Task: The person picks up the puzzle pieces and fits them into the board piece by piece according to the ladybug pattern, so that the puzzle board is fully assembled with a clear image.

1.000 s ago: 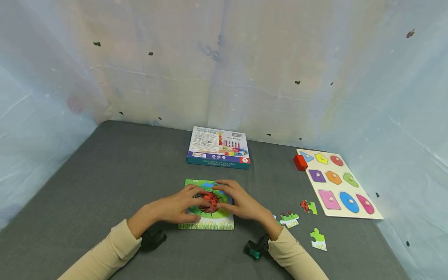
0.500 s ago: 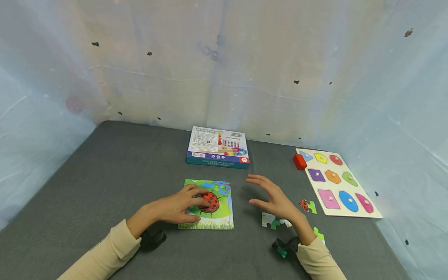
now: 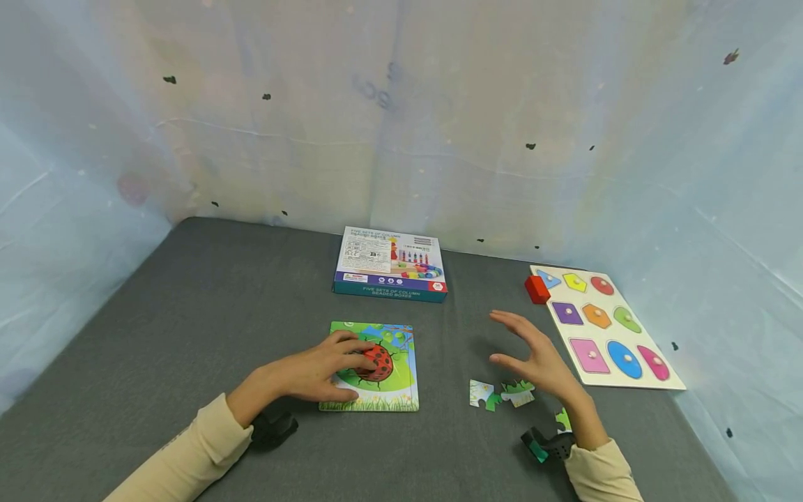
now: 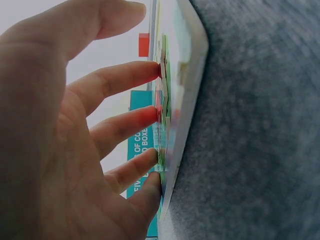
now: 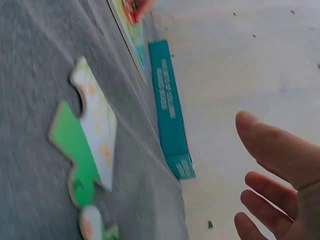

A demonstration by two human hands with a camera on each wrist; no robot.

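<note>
Head view: spread left hand (image 3: 316,368) rests on square green ladybug puzzle (image 3: 399,376), likely steadying it; right hand (image 3: 544,362) empty.

Green, ladybird-printed rectangular puzzle board (image 3: 398,397): lying flat.
White-and-green knobbed jigsaw piece (image 3: 480,392): loose, right of board.
Second white-and-green piece (image 3: 518,395): just beside.
Third, green piece (image 3: 562,420): partly hidden.

The ladybird board (image 3: 396,380) looks smooth, the table covering (image 3: 219,314) matt cloth.
</note>
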